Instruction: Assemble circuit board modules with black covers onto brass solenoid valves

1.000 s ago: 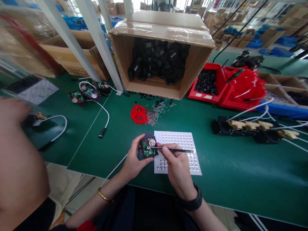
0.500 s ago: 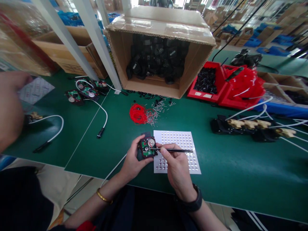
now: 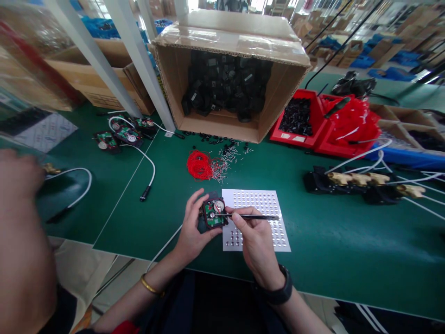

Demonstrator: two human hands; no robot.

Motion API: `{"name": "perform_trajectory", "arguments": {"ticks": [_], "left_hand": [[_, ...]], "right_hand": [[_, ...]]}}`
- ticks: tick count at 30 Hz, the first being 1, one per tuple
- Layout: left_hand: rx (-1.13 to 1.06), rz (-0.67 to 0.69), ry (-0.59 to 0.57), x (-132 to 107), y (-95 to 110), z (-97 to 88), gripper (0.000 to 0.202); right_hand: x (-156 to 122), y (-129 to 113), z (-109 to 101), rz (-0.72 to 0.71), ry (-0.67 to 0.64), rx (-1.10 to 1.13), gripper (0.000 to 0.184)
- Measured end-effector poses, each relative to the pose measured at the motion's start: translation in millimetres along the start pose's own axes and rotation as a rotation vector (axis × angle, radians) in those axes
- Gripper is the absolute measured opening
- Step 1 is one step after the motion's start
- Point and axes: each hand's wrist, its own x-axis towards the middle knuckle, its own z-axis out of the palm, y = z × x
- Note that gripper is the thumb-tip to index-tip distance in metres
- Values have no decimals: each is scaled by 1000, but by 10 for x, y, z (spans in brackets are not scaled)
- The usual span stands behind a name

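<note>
My left hand [image 3: 192, 228] grips a small black module with a green circuit board [image 3: 212, 214] and a round silver part on top, just above the table's front edge. My right hand [image 3: 253, 241] pinches thin black tweezers [image 3: 250, 216], whose tips rest on the board. Under and beside the hands lies a white sheet of small silver dots [image 3: 264, 218]. A white cable [image 3: 165, 246] runs from the module down off the table edge.
A tipped cardboard box of black parts [image 3: 225, 83] stands behind. Red wire coil and loose pins [image 3: 205, 164], red bins [image 3: 302, 120], finished modules with white cables [image 3: 121, 132] and a row of black units [image 3: 354, 183] lie around. A co-worker's blurred arm [image 3: 21, 222] fills the left.
My hands and the module have barely moved. The co-worker's arm at the left has shifted down and closer, covering more of the lower left.
</note>
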Motion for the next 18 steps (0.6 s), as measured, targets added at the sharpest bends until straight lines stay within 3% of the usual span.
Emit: {"name": "perform_trajectory", "arguments": {"ticks": [3, 6, 8, 11, 13, 15, 16, 17, 18], "left_hand": [[-19, 121, 19, -7, -28, 8, 70], [105, 259, -2, -2, -81, -12, 48], [212, 327, -19, 12, -125, -38, 38], [290, 394, -14, 25, -200, -59, 38], [295, 391, 18, 30, -251, -49, 35], [245, 348, 77, 48, -297, -27, 32], [210, 317, 105, 67, -316, -16, 31], [182, 289, 128, 95, -332, -8, 32], [157, 256, 141, 131, -344, -4, 35]], "right_hand": [[24, 18, 15, -13, 9, -28, 17], [-49, 56, 16, -135, -8, -196, 11], [-109, 64, -7, -400, -86, -394, 4], [48, -64, -49, -802, -150, -661, 12], [458, -294, -15, -894, -46, -739, 19], [1096, -601, 112, -858, 95, -836, 25], [1460, -751, 206, -731, 183, -1041, 26], [1826, -882, 311, -582, 192, -1279, 26], [2173, -982, 416, -537, 189, -1356, 24]]}}
